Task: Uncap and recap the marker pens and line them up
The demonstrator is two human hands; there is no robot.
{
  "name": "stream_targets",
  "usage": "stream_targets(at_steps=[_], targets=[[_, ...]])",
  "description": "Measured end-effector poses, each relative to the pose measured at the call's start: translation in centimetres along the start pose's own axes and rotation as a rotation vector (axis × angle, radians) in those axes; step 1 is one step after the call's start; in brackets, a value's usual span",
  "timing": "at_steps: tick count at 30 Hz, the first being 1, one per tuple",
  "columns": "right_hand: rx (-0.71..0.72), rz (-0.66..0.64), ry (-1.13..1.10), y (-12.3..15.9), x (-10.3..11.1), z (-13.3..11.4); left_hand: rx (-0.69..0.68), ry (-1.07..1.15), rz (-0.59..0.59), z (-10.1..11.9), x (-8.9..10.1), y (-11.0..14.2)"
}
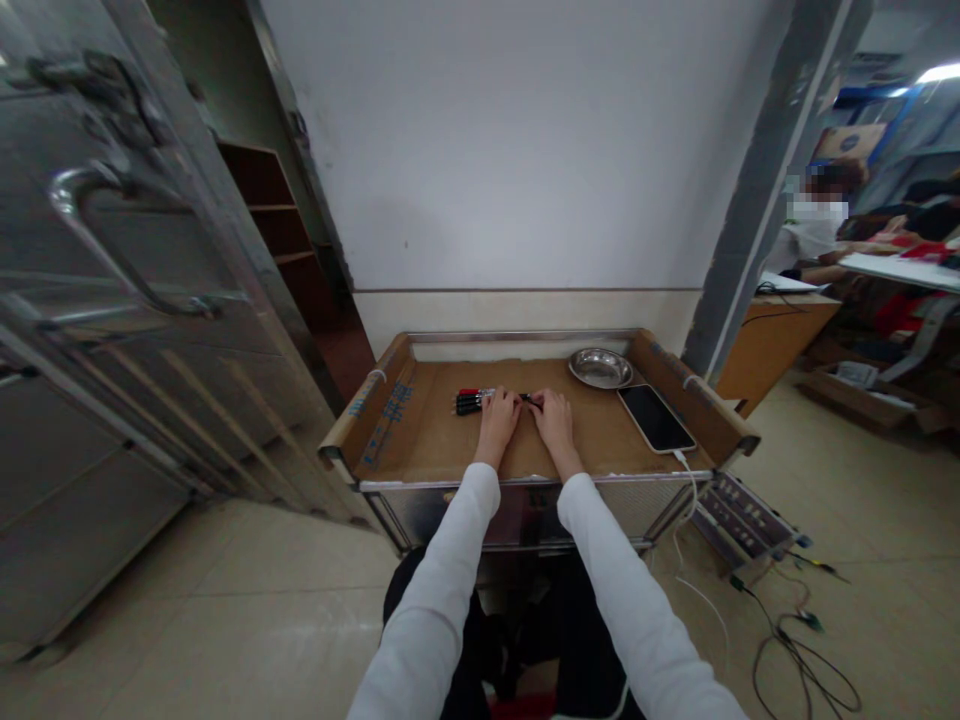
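On the cardboard-lined cart top (pixel 435 450), several slim black and red pens (pixel 468 403) lie side by side, partly covered by my left hand (pixel 499 412). Its fingers are curled inward at the right ends of the row. Close beside it, my right hand (pixel 553 415) is closed, with thumb and fingers pinching a short dark pen (pixel 528 398). This pen spans the gap between the two hands, and my left fingertips appear to grip its other end. Fingers hide most of it.
A round steel bowl (pixel 600 368) stands at the back right. In front of it lies a phone (pixel 657 418) with a white cable (pixel 686 490). Raised cardboard-covered sides (pixel 379 395) bound the cart. A metal door (pixel 142 300) stands left; a person (pixel 817 235) sits far right.
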State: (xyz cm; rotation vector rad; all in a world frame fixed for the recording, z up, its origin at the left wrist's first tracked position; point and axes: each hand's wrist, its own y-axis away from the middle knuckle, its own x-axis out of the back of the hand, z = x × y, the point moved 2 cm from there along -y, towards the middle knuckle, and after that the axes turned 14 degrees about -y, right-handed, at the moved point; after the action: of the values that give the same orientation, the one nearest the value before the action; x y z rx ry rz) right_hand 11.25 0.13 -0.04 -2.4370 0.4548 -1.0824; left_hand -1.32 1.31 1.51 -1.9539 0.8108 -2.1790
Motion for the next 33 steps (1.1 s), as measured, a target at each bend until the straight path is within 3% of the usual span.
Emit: stream_targets(at_steps=[19, 24, 33], targets=[[-0.1, -0.025, 0.168, 0.4, 0.8, -1.2, -0.013, -0.059, -0.01, 0.6, 1.0, 0.2], [-0.11, -0.049, 0.177, 0.3, 0.7, -1.2, 0.007, -0.074, -0.053, 0.7, 0.8, 0.0], [-0.116, -0.076, 0.227, 0.4, 0.7, -1.5, 0.027, -0.046, -0.027, 0.4, 0.1, 0.0]])
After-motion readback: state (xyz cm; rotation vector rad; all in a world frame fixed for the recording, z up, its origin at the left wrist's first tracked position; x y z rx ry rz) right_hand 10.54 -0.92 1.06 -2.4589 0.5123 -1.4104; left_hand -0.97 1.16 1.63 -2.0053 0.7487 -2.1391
